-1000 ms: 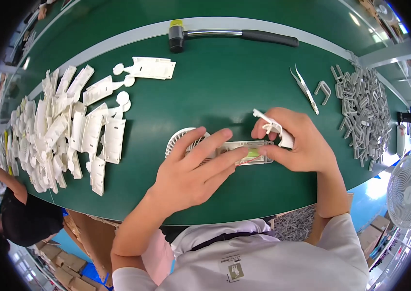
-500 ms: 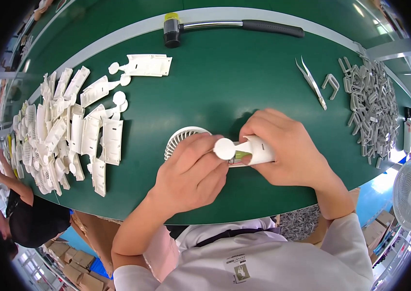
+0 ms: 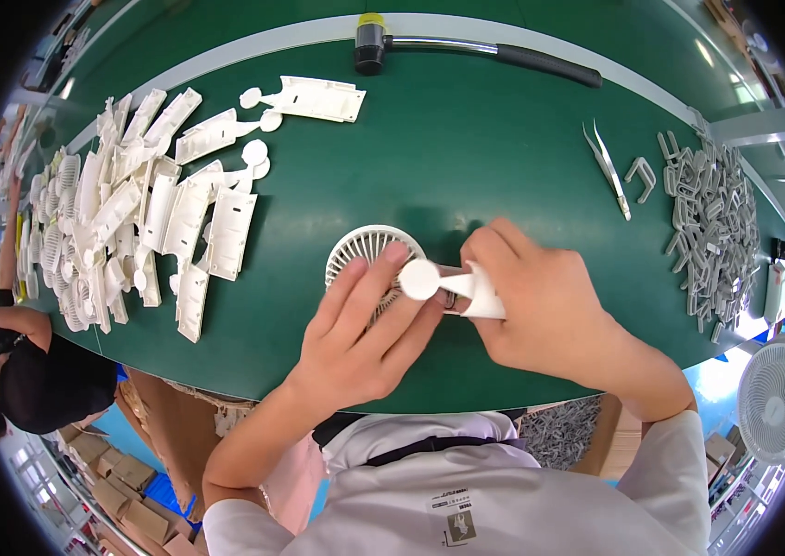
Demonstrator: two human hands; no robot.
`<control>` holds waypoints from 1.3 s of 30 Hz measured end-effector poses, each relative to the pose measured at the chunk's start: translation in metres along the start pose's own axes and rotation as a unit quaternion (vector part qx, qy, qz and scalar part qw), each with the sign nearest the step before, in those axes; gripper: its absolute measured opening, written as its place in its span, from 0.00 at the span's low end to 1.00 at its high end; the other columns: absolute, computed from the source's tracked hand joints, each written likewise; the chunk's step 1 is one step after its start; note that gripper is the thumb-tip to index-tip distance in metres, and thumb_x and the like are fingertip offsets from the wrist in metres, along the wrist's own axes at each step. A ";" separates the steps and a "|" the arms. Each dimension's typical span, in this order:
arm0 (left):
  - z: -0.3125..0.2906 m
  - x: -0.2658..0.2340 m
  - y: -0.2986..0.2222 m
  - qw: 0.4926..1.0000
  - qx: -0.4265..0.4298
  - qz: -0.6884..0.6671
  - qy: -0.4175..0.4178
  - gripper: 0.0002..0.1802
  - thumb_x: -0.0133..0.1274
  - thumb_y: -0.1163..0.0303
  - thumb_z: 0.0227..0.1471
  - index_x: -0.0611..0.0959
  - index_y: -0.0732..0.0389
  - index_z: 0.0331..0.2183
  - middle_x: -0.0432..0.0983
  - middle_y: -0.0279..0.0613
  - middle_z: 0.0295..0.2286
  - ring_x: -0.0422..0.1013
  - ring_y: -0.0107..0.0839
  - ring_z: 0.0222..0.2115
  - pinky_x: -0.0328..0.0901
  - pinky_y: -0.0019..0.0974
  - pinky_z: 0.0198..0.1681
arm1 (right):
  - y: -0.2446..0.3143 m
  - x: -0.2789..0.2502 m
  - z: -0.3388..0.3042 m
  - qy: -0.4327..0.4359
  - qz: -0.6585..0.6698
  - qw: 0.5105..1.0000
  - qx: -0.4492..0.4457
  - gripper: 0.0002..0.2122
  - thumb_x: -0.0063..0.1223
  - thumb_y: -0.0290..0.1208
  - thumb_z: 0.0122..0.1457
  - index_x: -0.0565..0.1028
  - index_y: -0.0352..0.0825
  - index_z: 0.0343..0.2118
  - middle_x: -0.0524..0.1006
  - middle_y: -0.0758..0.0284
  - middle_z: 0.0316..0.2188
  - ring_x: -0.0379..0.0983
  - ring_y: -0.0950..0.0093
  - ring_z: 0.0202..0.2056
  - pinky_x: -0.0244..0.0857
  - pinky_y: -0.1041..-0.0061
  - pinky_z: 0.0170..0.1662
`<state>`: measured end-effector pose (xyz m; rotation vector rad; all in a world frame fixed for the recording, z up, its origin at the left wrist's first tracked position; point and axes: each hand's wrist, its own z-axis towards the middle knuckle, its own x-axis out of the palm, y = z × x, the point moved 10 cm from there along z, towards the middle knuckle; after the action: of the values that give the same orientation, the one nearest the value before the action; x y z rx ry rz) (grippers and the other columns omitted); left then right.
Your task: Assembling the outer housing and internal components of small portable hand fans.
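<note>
Between my hands is a small white handheld fan with a round slatted grille, lying at the near middle of the table. My left hand grips it near the neck, with some fingers spread over the grille. A white handle cover with a round disc end lies over the fan's handle, the disc close to my left fingertips. My right hand is closed around the cover and handle, hiding their far end. A narrow dark gap shows between cover and handle; the inside is mostly hidden.
Left, white handle covers lie in a heap beside stacked fan grilles. A mallet rests at the back. Right are tweezers, a single grey clip and a grey clip pile. A co-worker is at far left.
The cover has tilted, and the green part seen inside the handle is now hidden. My left fingers have spread, showing more of the grille. The whole view has shifted slightly.
</note>
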<state>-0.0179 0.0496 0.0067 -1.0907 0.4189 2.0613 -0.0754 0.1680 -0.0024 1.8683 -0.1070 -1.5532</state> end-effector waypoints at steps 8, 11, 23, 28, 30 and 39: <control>-0.013 -0.012 0.022 0.981 -0.183 -0.050 -0.027 0.16 0.64 0.65 0.52 0.85 0.52 0.44 0.80 0.37 0.48 0.74 0.48 0.52 0.69 0.50 0.51 | -0.011 -0.016 0.005 -0.003 0.139 0.988 0.065 0.18 0.72 0.29 0.46 0.74 0.33 0.38 0.75 0.62 0.27 0.73 0.69 0.24 0.66 0.72 0.30; -0.019 -0.010 0.026 0.974 -0.199 -0.092 -0.052 0.18 0.64 0.67 0.52 0.84 0.54 0.47 0.78 0.40 0.50 0.72 0.48 0.54 0.69 0.51 0.53 | -0.013 -0.008 0.010 0.008 0.188 0.978 0.093 0.15 0.71 0.29 0.49 0.74 0.32 0.35 0.76 0.62 0.25 0.73 0.72 0.25 0.65 0.75 0.30; -0.018 -0.005 0.035 0.965 -0.219 -0.144 -0.017 0.24 0.63 0.72 0.49 0.81 0.61 0.50 0.76 0.41 0.52 0.69 0.43 0.58 0.66 0.47 0.58 | -0.003 0.023 0.022 0.071 0.262 0.960 0.068 0.09 0.65 0.23 0.53 0.74 0.33 0.32 0.79 0.69 0.25 0.75 0.80 0.27 0.67 0.76 0.30; -0.016 -0.007 0.042 0.958 -0.228 -0.173 -0.024 0.21 0.64 0.72 0.48 0.82 0.62 0.46 0.77 0.40 0.50 0.71 0.43 0.55 0.66 0.45 0.54 | -0.003 0.020 0.023 0.071 0.271 0.955 0.100 0.07 0.63 0.20 0.53 0.73 0.32 0.31 0.78 0.71 0.25 0.72 0.84 0.29 0.66 0.78 0.31; -0.016 -0.008 0.041 0.959 -0.222 -0.175 -0.038 0.22 0.64 0.72 0.46 0.82 0.62 0.46 0.77 0.40 0.49 0.71 0.42 0.54 0.66 0.44 0.53 | -0.004 0.019 0.024 0.068 0.282 0.951 0.105 0.08 0.63 0.19 0.53 0.73 0.32 0.31 0.78 0.70 0.25 0.73 0.83 0.28 0.66 0.78 0.30; -0.012 -0.008 0.050 0.941 -0.257 -0.219 -0.029 0.20 0.67 0.72 0.44 0.82 0.59 0.42 0.79 0.39 0.46 0.72 0.45 0.50 0.65 0.44 0.53 | 0.008 0.009 0.018 0.009 0.128 0.989 0.080 0.07 0.61 0.23 0.53 0.72 0.33 0.32 0.78 0.71 0.23 0.73 0.82 0.27 0.66 0.77 0.31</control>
<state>-0.0455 0.0054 0.0035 -1.2773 -0.3938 1.8247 -0.0861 0.1494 -0.0059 1.9059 -0.4564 -1.3843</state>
